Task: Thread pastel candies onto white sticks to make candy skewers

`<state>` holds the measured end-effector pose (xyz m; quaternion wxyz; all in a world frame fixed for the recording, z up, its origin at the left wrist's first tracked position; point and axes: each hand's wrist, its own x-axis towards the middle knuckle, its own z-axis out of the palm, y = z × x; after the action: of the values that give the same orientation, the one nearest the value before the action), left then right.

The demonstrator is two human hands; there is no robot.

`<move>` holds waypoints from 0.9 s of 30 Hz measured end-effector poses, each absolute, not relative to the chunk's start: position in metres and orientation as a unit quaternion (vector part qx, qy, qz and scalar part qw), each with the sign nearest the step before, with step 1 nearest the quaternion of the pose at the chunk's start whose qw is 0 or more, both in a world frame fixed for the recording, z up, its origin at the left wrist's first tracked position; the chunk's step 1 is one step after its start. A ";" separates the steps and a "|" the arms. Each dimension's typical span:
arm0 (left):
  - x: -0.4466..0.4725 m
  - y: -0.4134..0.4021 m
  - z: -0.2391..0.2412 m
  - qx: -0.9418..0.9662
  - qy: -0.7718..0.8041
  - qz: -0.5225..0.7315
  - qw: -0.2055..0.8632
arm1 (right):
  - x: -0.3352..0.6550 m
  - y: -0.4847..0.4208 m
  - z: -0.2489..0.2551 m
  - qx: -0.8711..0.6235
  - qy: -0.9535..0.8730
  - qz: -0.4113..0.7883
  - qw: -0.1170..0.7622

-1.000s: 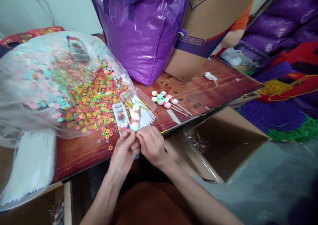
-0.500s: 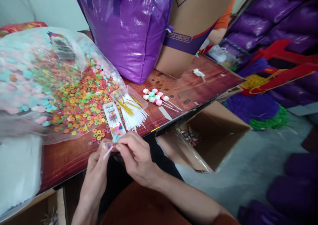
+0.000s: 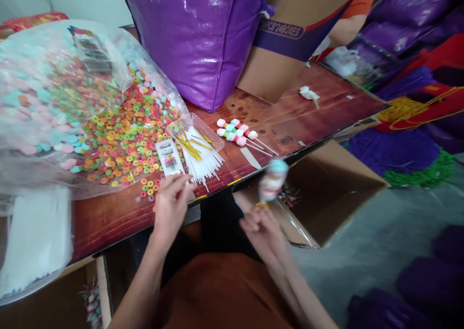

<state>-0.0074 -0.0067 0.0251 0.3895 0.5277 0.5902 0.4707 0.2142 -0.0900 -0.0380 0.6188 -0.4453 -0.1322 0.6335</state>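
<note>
A wrapped candy skewer [image 3: 272, 180] is held upright by the right hand [image 3: 261, 225], gripped at the lower end of its stick; the item is blurred, and pastel pieces in blue and pink are made out. It is carried off the table, beyond the near edge and above the open cardboard box [image 3: 326, 198] standing on the floor just beside that edge.

The left hand [image 3: 170, 205] is laid at the near edge of the table [image 3: 108, 217], fingers spread and holding nothing, the fingertips touching or just beside the printed label card [image 3: 168, 157] and the bundle of white sticks [image 3: 203, 162].

2 finished skewers [image 3: 235, 131] lie side by side further along the table, toward the far right part. A clear bag of coloured ring candies [image 3: 119, 135] is spread over the left part, with loose rings spilled near the left hand. A purple bag [image 3: 203, 34] and a large cardboard carton [image 3: 290, 34] stand along the far edge. A small white scrap [image 3: 308, 94] lies near the far right corner.
</note>
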 end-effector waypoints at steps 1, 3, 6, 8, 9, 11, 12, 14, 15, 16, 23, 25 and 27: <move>-0.015 0.002 0.019 0.557 0.619 0.457 0.312 | 0.229 -0.091 -0.045 -0.457 -0.101 0.606 0.643; -0.032 0.017 0.007 0.601 0.651 0.412 0.212 | 0.250 -0.091 -0.052 -0.493 -0.084 0.565 0.656; -0.046 0.031 -0.006 0.622 0.656 0.381 0.194 | 0.249 -0.081 -0.047 -0.544 -0.153 0.551 0.614; -0.047 0.035 -0.010 0.612 0.662 0.384 0.200 | 0.228 -0.072 -0.035 -0.557 -0.247 0.546 0.574; -0.046 0.035 -0.011 0.601 0.665 0.395 0.202 | 0.215 -0.066 -0.028 -0.560 -0.299 0.538 0.555; -0.044 0.032 -0.011 0.566 0.663 0.440 0.216 | 0.185 -0.055 -0.015 -0.549 -0.392 0.527 0.517; -0.042 0.030 -0.010 0.544 0.657 0.469 0.228 | 0.171 -0.049 -0.009 -0.537 -0.421 0.527 0.507; -0.038 0.022 -0.006 0.502 0.641 0.522 0.253 | 0.143 -0.037 -0.002 -0.513 -0.443 0.530 0.509; -0.036 0.017 -0.003 0.489 0.634 0.538 0.262 | 0.131 -0.031 0.001 -0.508 -0.438 0.531 0.518; -0.032 0.012 0.000 0.485 0.628 0.547 0.267 | 0.120 -0.025 0.003 -0.504 -0.426 0.540 0.523; 0.001 -0.021 0.019 0.351 0.584 0.666 0.304 | 0.080 -0.007 0.012 -0.434 -0.362 0.601 0.565; 0.004 -0.023 0.021 0.254 0.533 0.697 0.407 | 0.081 -0.007 0.014 -0.430 -0.338 0.615 0.569; 0.002 -0.021 0.023 0.177 0.464 0.658 0.565 | 0.087 -0.006 0.015 -0.428 -0.332 0.627 0.559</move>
<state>0.0019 -0.0209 0.0233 0.5653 0.1770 0.4644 0.6584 0.0866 -0.0062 0.0150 0.5594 -0.4283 -0.3324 0.6269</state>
